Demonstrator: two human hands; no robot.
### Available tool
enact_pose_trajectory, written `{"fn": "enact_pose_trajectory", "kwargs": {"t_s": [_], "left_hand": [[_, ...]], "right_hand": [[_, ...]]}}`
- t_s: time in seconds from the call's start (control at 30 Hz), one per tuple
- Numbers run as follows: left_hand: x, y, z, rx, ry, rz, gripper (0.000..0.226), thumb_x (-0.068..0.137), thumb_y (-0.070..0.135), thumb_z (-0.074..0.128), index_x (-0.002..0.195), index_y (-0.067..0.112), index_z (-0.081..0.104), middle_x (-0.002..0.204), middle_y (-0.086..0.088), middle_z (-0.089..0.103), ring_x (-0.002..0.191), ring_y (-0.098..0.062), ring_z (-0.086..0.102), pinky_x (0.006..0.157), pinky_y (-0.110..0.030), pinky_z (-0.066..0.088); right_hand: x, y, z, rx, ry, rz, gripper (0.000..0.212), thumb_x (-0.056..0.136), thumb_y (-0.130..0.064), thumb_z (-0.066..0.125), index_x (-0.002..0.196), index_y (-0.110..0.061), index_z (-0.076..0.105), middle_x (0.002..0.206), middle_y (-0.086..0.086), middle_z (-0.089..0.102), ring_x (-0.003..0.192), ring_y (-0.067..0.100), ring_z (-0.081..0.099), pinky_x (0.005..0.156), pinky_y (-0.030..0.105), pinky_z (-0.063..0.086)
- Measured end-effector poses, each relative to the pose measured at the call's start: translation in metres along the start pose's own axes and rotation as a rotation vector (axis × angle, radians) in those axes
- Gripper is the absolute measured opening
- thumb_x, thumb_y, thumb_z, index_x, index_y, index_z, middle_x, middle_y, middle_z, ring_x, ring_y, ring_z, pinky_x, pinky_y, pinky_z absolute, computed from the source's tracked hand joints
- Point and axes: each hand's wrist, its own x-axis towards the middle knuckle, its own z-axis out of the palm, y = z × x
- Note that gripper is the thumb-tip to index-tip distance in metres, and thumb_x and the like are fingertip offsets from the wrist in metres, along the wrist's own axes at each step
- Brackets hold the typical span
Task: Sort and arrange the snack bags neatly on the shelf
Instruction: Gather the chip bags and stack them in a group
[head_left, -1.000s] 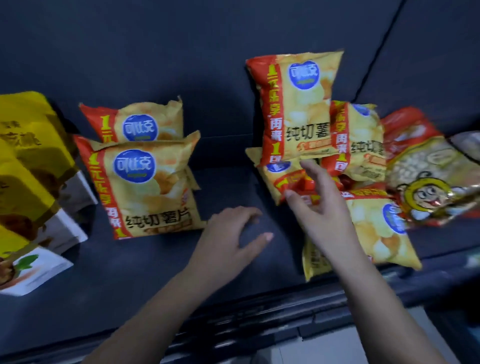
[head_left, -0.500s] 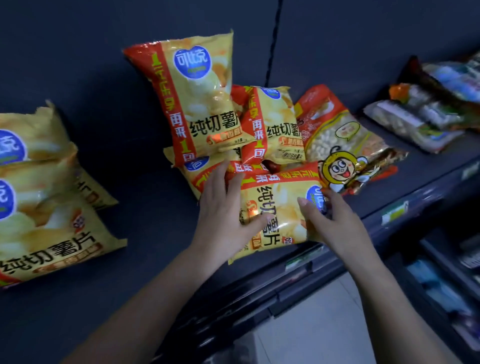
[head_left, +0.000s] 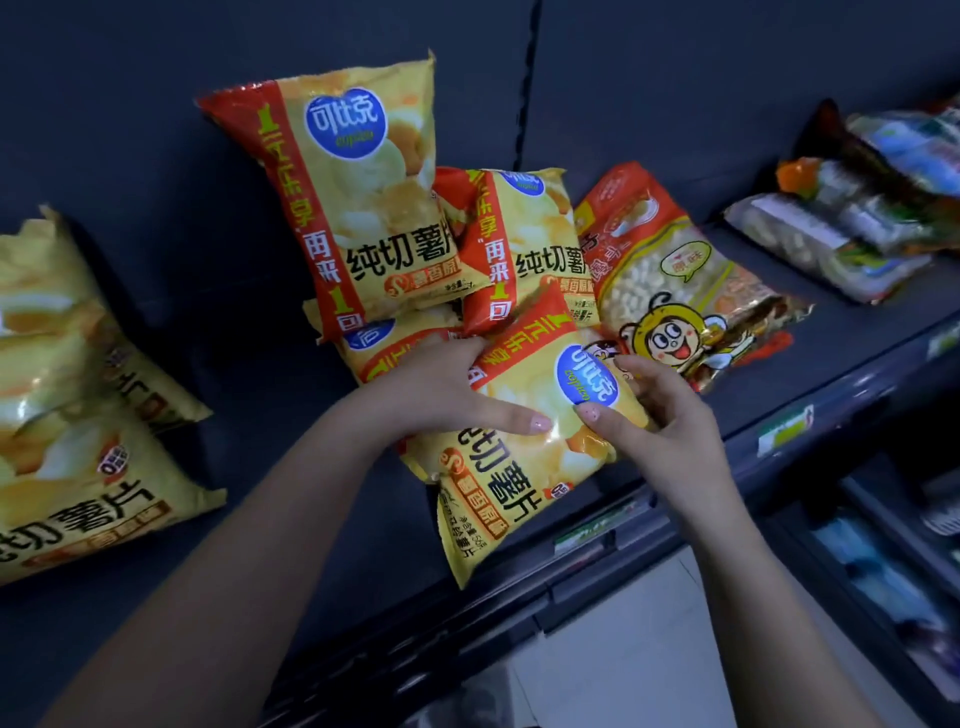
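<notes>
The left hand (head_left: 441, 389) lies across the upper part of a yellow chip bag (head_left: 524, 447), fingers nearly straight and loosely spread, the thumb stretched along the bag's face and the other fingers reaching over its red band toward the bags behind. The right hand (head_left: 660, 421) takes the same bag from the other side: its thumb presses the front just under the round blue logo while the remaining fingers curl behind the right edge, so the bag is pinched between the two hands (whether it is lifted clear of the shelf cannot be told). This bag sits tilted, its lower corner hanging out past the front lip of the dark shelf (head_left: 270, 332). Behind it three more chip bags are bunched together: a tall one (head_left: 358, 197) leaning against the back wall, a second (head_left: 535, 249) just beside it on the right, and a third (head_left: 384, 343) lying flat underneath, partly covered by the left hand. Touching the group on the right is a red bag with a cartoon face (head_left: 675, 291). Farther right, well apart, lies a heap of other packets (head_left: 852, 228). At the left edge rest two more yellow chip bags (head_left: 78, 405), and between them and the central group the shelf floor is bare. Both forearms come up from the bottom of the view, converging on the held bag.
</notes>
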Motion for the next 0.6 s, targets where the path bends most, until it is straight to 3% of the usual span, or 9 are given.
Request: {"fn": "enact_pose_trajectory", "kwargs": {"t_s": [0.07,0.17,0.27,0.37,0.43,0.5,0.6], "left_hand": [[-0.013,-0.006,-0.004,-0.160,-0.024,0.004,0.079,0.039,0.067,0.080,0.110,0.036,0.061,0.111,0.009,0.068,0.099,-0.012,0.067,0.090,-0.039,0.054],[-0.038,-0.008,-0.010,-0.401,-0.016,0.011,0.088,0.042,0.044,0.084,0.122,0.034,0.049,0.108,0.008,0.071,0.094,-0.011,0.070,0.082,-0.035,0.057],[-0.066,-0.009,-0.015,-0.510,0.174,0.040,0.091,0.037,0.037,0.087,0.118,0.032,0.048,0.106,0.009,0.071,0.094,-0.009,0.070,0.079,-0.034,0.058],[-0.099,-0.017,-0.013,-0.587,0.441,0.084,0.080,0.036,0.038,0.088,0.106,0.034,0.050,0.100,0.012,0.071,0.089,-0.008,0.070,0.073,-0.029,0.058],[-0.122,-0.025,-0.006,-0.650,0.613,0.103,0.078,0.036,0.033,0.090,0.103,0.029,0.050,0.095,0.012,0.072,0.084,-0.006,0.070,0.065,-0.021,0.055],[-0.143,-0.039,0.002,-0.699,0.779,0.124,0.077,0.038,0.028,0.089,0.104,0.026,0.049,0.094,0.009,0.072,0.082,-0.008,0.070,0.063,-0.020,0.054],[-0.173,-0.063,0.010,-0.709,1.003,0.111,0.082,0.034,0.034,0.088,0.105,0.027,0.049,0.096,0.009,0.071,0.085,-0.008,0.070,0.066,-0.022,0.054]], "right_hand": [[0.002,-0.009,0.005,0.013,-0.014,-0.105,0.053,0.055,-0.047,0.081,0.104,-0.034,0.064,0.090,-0.012,0.067,0.088,0.014,0.062,0.073,0.028,0.053],[0.002,-0.025,0.016,-0.026,-0.059,-0.258,0.054,0.060,-0.050,0.081,0.107,-0.032,0.062,0.098,-0.015,0.068,0.093,0.009,0.063,0.077,0.025,0.052],[0.002,-0.042,0.031,-0.034,-0.081,-0.418,0.058,0.065,-0.056,0.077,0.114,-0.032,0.057,0.111,-0.010,0.063,0.105,0.011,0.061,0.086,0.027,0.051],[0.001,-0.055,0.056,0.047,-0.067,-0.554,0.063,0.072,-0.046,0.077,0.124,-0.028,0.046,0.119,0.003,0.054,0.114,0.016,0.053,0.092,0.027,0.045],[-0.005,-0.063,0.082,0.185,-0.058,-0.517,0.070,0.073,-0.039,0.077,0.130,-0.027,0.038,0.129,0.005,0.047,0.123,0.018,0.048,0.093,0.027,0.044],[-0.015,-0.070,0.113,0.303,-0.087,-0.417,0.081,0.070,-0.043,0.077,0.135,-0.027,0.032,0.133,-0.005,0.046,0.126,0.011,0.048,0.093,0.024,0.046],[-0.038,-0.074,0.155,0.455,-0.317,-0.214,0.077,0.068,-0.044,0.068,0.134,-0.024,0.035,0.128,-0.013,0.054,0.111,-0.007,0.056,0.083,0.010,0.047]]}}
